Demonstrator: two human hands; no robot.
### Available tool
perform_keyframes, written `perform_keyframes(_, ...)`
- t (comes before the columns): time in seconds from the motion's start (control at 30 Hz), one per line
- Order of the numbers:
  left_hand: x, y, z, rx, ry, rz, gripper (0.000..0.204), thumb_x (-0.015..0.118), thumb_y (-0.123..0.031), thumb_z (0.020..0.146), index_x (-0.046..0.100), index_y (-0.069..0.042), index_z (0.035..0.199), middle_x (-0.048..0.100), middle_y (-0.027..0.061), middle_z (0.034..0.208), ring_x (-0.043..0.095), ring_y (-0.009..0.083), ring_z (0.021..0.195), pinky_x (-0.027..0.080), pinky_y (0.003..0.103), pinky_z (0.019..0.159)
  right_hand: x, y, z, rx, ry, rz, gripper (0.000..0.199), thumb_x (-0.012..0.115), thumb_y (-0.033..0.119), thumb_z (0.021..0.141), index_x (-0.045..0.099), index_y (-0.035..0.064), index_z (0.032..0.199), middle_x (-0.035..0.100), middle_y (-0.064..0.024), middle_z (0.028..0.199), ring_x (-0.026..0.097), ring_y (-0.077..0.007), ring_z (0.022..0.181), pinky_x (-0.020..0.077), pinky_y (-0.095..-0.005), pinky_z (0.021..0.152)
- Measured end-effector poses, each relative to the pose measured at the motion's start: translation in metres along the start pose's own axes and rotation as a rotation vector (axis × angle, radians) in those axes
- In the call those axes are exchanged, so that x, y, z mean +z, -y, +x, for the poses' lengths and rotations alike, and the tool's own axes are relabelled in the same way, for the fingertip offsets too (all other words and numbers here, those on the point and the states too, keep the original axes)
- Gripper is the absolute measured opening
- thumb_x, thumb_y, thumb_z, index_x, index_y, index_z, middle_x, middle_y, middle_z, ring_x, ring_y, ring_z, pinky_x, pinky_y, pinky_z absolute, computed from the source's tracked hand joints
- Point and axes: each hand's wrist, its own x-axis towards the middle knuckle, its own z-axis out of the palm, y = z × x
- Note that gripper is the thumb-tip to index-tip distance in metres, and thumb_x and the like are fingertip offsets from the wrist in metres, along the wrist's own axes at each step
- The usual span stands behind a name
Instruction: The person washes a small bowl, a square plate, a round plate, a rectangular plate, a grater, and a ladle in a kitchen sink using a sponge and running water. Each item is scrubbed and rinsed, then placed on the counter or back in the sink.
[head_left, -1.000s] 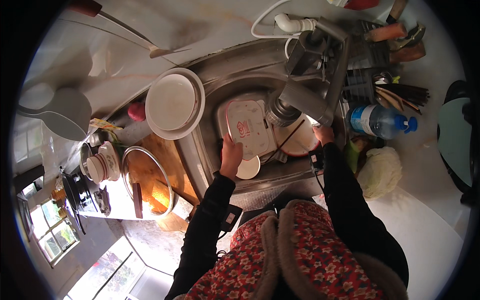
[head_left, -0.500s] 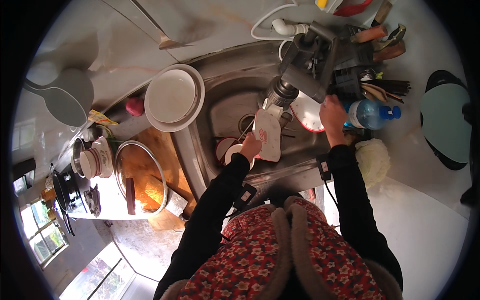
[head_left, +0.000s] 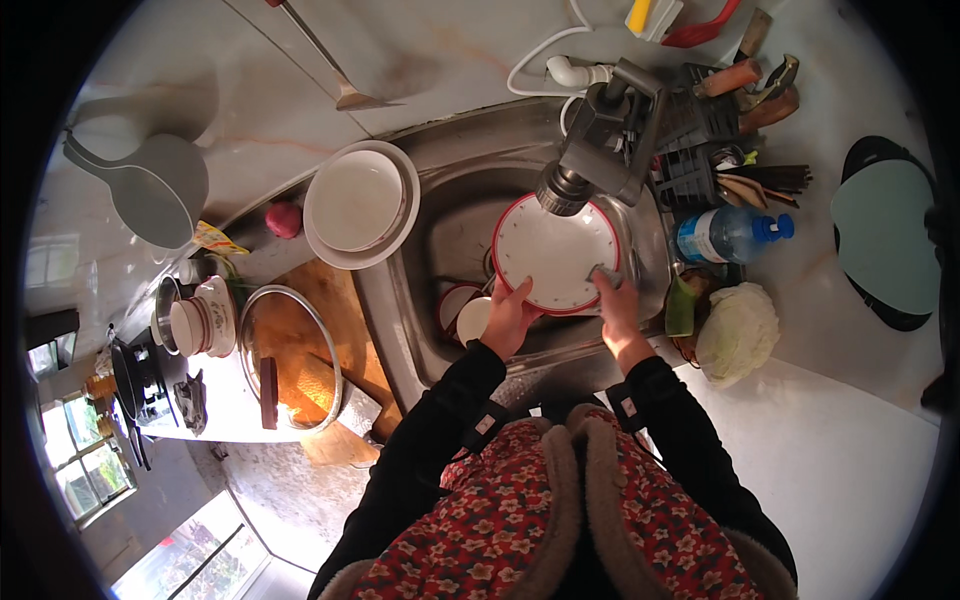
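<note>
A round white plate (head_left: 555,250) with a red rim and small marks lies tilted in my two hands, over the sink and below the black faucet (head_left: 590,150). My left hand (head_left: 509,318) grips its lower left edge, thumb on top. At the lower right edge my right hand (head_left: 617,308) holds it, with something small and greyish at the fingertips that I cannot make out. Beside my left hand, down in the steel sink (head_left: 440,220), sit a small white bowl (head_left: 474,319) and a red-rimmed dish (head_left: 455,302), both partly hidden.
Stacked white dishes (head_left: 355,200) stand at the sink's left edge, near a red onion (head_left: 284,220) and a wooden board (head_left: 350,330) with a glass lid (head_left: 290,350). To the right are a blue-capped bottle (head_left: 725,236), a cabbage (head_left: 738,335) and a utensil rack (head_left: 690,175).
My right hand has come down from the faucet to the red-rimmed plate, which now lies between both hands. The white piece with red print that my left hand held is out of sight.
</note>
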Motion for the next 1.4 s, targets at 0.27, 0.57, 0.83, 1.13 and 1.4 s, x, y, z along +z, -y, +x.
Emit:
perform_keyframes(0.27,-0.025,-0.042,-0.012,0.062,-0.048,0.389,0.048,0.048,0.002,0.087,0.045,-0.004,0.135,0.061,0.0113,0.121,0.062,0.0262,0.110,0.056,0.041,0.090,0.013,0.011,0.014,-0.059,0.129,0.001,0.034,0.068,0.029,0.089,0.069,-0.0039,0.098,0.070,-0.0068,0.082,0.064,-0.0150,0.074,0.0499,-0.0321,0.066)
perform_keyframes(0.57,-0.014,-0.028,-0.016,0.260,-0.181,0.323,0.046,0.052,0.004,0.084,0.049,0.001,0.130,0.062,0.0119,0.119,0.062,0.0250,0.109,0.054,0.036,0.089,0.072,0.028,-0.021,-0.055,0.013,-0.028,0.035,0.065,0.030,0.092,0.068,-0.0044,0.099,0.070,-0.0090,0.082,0.065,-0.0185,0.074,0.0511,-0.0336,0.069)
perform_keyframes(0.83,-0.015,-0.035,-0.012,0.282,-0.144,0.244,0.042,0.052,0.001,0.084,0.051,0.004,0.126,0.063,0.0106,0.112,0.062,0.0241,0.104,0.051,0.035,0.089,0.074,0.024,-0.008,-0.050,0.005,-0.064,0.045,0.068,0.034,0.087,0.062,-0.0044,0.110,0.069,-0.0178,0.101,0.066,-0.0286,0.095,0.0498,-0.0406,0.081)
perform_keyframes(1.13,-0.013,-0.041,-0.013,0.327,-0.036,0.270,0.048,0.053,0.001,0.082,0.048,0.004,0.129,0.061,0.0120,0.120,0.060,0.0193,0.105,0.050,0.032,0.086,0.071,0.036,-0.017,0.096,0.050,0.155,0.038,0.066,0.027,0.089,0.063,-0.0039,0.110,0.070,-0.0126,0.096,0.066,-0.0223,0.090,0.0495,-0.0359,0.080)
perform_keyframes(1.4,-0.019,-0.046,-0.012,0.161,0.007,0.360,0.048,0.053,0.002,0.081,0.048,0.004,0.129,0.060,0.0116,0.120,0.060,0.0212,0.105,0.050,0.032,0.086,0.075,0.023,-0.009,0.026,-0.001,-0.071,0.040,0.068,0.032,0.088,0.065,-0.0044,0.103,0.070,-0.0141,0.091,0.067,-0.0239,0.081,0.0510,-0.0380,0.071)
